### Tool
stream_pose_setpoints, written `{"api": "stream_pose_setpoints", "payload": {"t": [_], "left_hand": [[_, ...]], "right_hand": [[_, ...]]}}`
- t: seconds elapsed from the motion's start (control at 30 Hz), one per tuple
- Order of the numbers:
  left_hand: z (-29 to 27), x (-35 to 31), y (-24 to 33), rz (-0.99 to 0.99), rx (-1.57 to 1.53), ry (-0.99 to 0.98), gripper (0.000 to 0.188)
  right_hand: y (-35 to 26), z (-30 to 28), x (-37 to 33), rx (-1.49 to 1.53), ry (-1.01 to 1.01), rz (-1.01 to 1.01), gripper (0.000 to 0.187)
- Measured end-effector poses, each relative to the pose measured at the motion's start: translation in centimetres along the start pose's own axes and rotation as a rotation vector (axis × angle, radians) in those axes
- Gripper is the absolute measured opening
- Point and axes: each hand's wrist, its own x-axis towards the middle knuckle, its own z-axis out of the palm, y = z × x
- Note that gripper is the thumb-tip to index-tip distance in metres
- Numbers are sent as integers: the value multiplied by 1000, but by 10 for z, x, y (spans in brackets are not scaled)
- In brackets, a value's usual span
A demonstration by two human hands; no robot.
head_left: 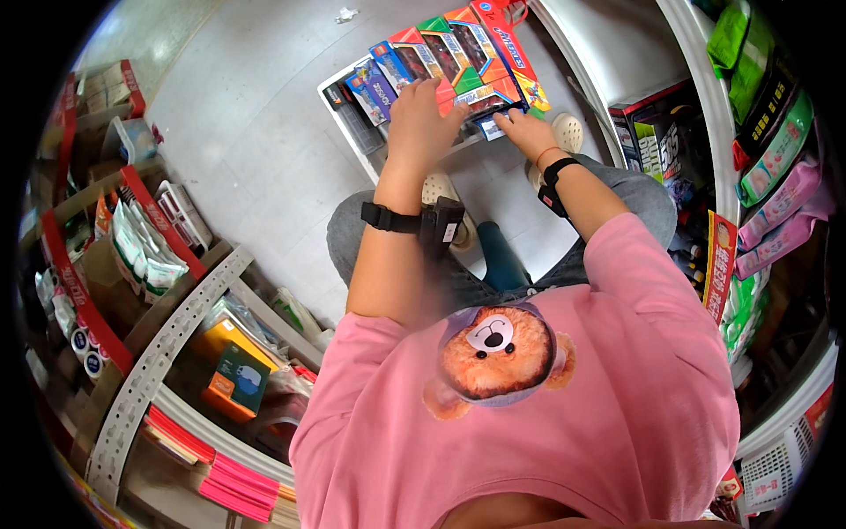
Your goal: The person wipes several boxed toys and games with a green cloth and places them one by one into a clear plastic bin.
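Tray nearly full, one small box at its near edge

The white tray (344, 128) sits at the upper centre of the frame, and most of its width is taken up by packed boxes. Judging by the neat row, the packing looks largely done; the small blue-and-white box (495, 129) at the near edge does not seem squared in with the rest.

The left hand (421, 123) lies over the middle of the load, thumb and fingers apart. The right hand (530, 137) has its fingertips at the small box; whether they grip it or only press on it, I cannot tell.

The window boxes (465, 66) are glossy, sharp-cornered card in red, green and orange, with what look like clear plastic fronts. To their left stand slim blue and purple boxes (374, 93) and a dark, flat-sided box (354, 119). A shiny red package (511, 48) flanks the row on the right. The tray looks like smooth, hard plastic, above a grey floor (251, 132) with faint tile lines.
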Motion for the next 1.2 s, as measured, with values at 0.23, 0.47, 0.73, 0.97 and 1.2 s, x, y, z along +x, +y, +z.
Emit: {"api": "stream_pose_setpoints", "payload": {"t": [0.23, 0.47, 0.73, 0.97, 1.2], "left_hand": [[4, 1, 2, -15, -22, -15, 55], [7, 1, 3, 29, 27, 16, 55], [12, 3, 2, 43, 32, 37, 56], [12, 0, -2, 15, 22, -7, 56], [8, 7, 11, -1, 21, -60, 56]], "right_hand": [[-3, 0, 13, -31, 91, 28, 23], [-3, -7, 20, -68, 72, -62, 20], [-14, -30, 23, -8, 110, -94, 15], [-24, 24, 31, 66, 41, 158, 17], [-7, 69, 36, 248, -156, 372, 24]]}}
